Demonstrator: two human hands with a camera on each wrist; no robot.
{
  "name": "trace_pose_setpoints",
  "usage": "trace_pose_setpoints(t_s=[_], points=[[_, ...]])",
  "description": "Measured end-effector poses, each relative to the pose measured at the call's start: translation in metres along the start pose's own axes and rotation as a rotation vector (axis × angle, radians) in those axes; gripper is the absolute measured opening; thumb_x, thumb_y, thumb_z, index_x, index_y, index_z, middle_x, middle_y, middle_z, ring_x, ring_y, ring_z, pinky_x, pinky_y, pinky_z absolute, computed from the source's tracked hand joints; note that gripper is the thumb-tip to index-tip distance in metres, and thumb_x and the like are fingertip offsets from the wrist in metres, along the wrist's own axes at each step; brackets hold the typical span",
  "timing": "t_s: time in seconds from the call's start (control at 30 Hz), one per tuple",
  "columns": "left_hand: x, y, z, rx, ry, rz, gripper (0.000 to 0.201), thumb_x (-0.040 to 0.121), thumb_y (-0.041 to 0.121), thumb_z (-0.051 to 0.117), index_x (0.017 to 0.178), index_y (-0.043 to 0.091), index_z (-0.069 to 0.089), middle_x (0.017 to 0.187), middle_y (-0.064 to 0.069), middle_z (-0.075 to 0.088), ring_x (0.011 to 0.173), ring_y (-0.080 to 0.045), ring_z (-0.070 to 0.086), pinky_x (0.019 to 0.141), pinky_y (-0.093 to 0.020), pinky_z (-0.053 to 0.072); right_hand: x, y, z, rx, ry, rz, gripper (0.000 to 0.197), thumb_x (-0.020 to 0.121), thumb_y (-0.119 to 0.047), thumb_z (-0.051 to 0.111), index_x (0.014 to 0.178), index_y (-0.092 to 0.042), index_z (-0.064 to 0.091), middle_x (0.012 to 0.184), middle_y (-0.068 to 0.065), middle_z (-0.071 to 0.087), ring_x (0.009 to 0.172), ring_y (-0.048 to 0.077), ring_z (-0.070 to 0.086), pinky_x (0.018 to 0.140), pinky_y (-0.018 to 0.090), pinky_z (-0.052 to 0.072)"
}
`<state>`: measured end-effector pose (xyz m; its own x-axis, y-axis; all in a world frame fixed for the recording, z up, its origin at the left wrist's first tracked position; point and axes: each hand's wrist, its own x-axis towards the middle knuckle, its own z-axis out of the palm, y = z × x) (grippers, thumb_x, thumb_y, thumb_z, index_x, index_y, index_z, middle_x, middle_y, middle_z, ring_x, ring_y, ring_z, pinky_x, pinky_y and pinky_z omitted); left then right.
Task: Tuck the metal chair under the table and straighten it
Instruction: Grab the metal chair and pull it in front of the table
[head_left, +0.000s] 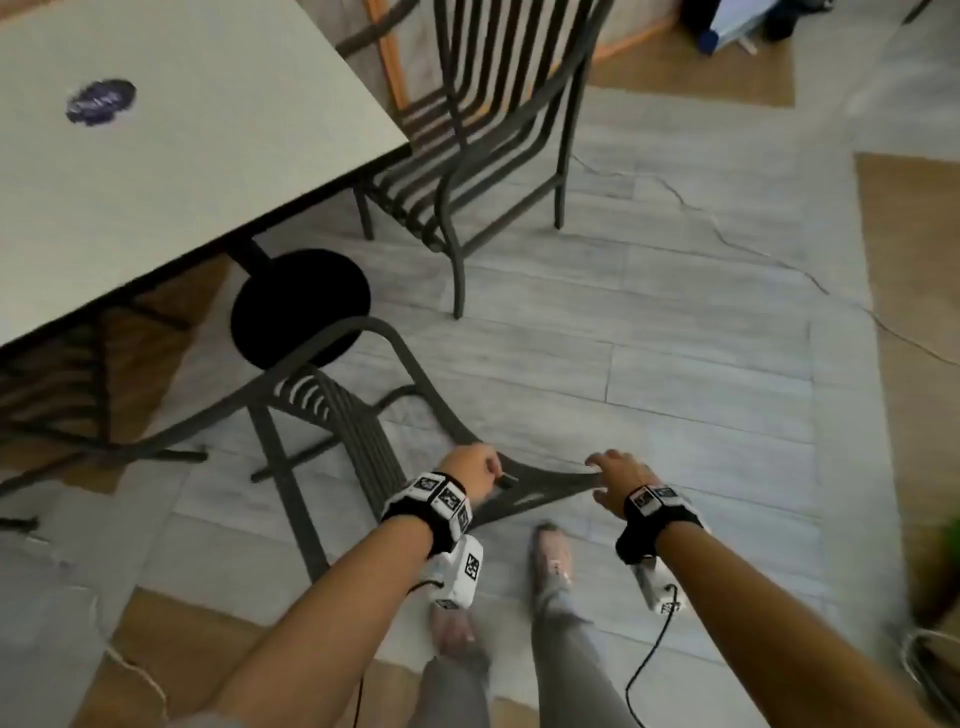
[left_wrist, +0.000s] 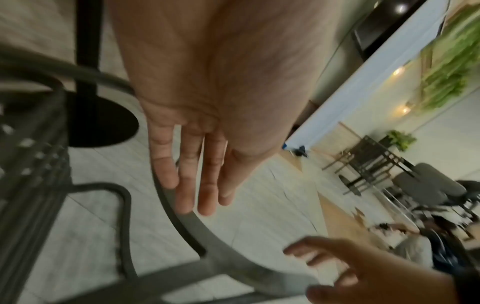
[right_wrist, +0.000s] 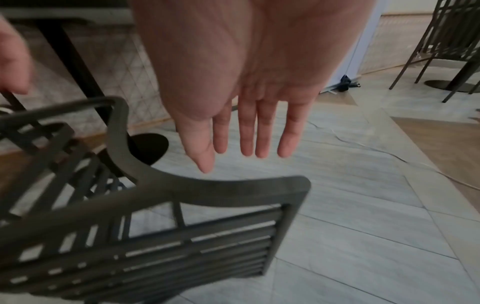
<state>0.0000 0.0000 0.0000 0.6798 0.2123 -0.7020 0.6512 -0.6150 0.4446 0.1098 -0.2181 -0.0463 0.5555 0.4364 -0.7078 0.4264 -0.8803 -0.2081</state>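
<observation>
The dark metal slatted chair (head_left: 540, 486) stands with its back toward me, its front reaching under the near edge of the pale table (head_left: 208, 130). My left hand (head_left: 470, 467) is at the left end of the back's top rail. In the left wrist view its fingers (left_wrist: 197, 174) are straight and lie along the curved armrest bar (left_wrist: 187, 222). My right hand (head_left: 618, 475) is at the rail's right end. Its fingers (right_wrist: 246, 133) are straight and hover just over the rail (right_wrist: 207, 189), gripping nothing.
The table's black post ends in a round foot (head_left: 301, 306) beside the chair's armrest. A second metal chair (head_left: 493, 130) stands at the table's far corner. A thin cable (head_left: 727, 244) crosses the grey plank floor. My feet (head_left: 550, 556) are right behind the chair.
</observation>
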Motion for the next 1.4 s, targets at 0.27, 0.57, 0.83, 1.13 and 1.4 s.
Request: trace_pose_setpoints(t_s=[0.27, 0.57, 0.83, 1.13, 1.4], points=[[0.107, 0.094, 0.125, 0.229, -0.191, 0.172, 0.038, 0.091, 0.026, 0.053, 0.126, 0.010, 0.054, 0.128, -0.016, 0.060, 0.118, -0.037, 0.057, 0.100, -0.045, 0.046, 0.059, 0.083, 0.029, 0.039, -0.030, 0.017, 0.054, 0.083, -0.028, 0.066, 0.132, -0.023, 0.042, 0.134, 0.009, 0.050, 0.120, 0.033, 0.048, 0.096, 0.046, 0.042], [0.137, 0.121, 0.160, 0.250, -0.226, 0.020, 0.036, 0.096, 0.029, 0.043, 0.123, 0.007, 0.052, 0.127, -0.015, 0.062, 0.122, -0.033, 0.053, 0.103, -0.047, 0.032, 0.065, 0.106, 0.047, 0.367, 0.123, -0.096, 0.033, 0.077, -0.020, 0.072, 0.106, -0.010, 0.060, 0.106, 0.013, 0.067, 0.094, 0.034, 0.062, 0.080, 0.043, 0.052], [0.075, 0.107, 0.095, 0.085, -0.014, 0.033, 0.028, 0.094, 0.024, 0.043, 0.119, 0.014, 0.052, 0.128, -0.010, 0.062, 0.122, -0.025, 0.051, 0.101, -0.040, 0.028, 0.035, 0.068, 0.006, 0.428, 0.138, -0.293, 0.049, 0.075, -0.057, 0.063, 0.101, -0.015, 0.059, 0.097, 0.005, 0.071, 0.085, 0.025, 0.063, 0.066, 0.028, 0.039], [-0.071, 0.053, 0.011, -0.301, 0.090, 0.094, 0.020, 0.086, 0.022, 0.052, 0.098, 0.037, 0.060, 0.106, -0.004, 0.070, 0.111, -0.031, 0.056, 0.102, -0.048, 0.041, 0.003, -0.002, -0.020, 0.172, 0.052, -0.419, 0.045, 0.080, -0.051, 0.061, 0.107, -0.015, 0.060, 0.108, 0.010, 0.068, 0.098, 0.031, 0.061, 0.085, 0.044, 0.049], [-0.228, -0.036, -0.051, -0.776, 0.581, 0.283, 0.032, 0.083, 0.020, 0.043, 0.069, 0.028, 0.071, 0.060, 0.008, 0.063, 0.063, -0.015, 0.057, 0.059, -0.021, 0.047, -0.028, -0.075, -0.014, 0.056, 0.121, -0.451, 0.033, 0.085, -0.044, 0.063, 0.101, -0.015, 0.058, 0.103, 0.010, 0.066, 0.095, 0.031, 0.060, 0.081, 0.040, 0.049]])
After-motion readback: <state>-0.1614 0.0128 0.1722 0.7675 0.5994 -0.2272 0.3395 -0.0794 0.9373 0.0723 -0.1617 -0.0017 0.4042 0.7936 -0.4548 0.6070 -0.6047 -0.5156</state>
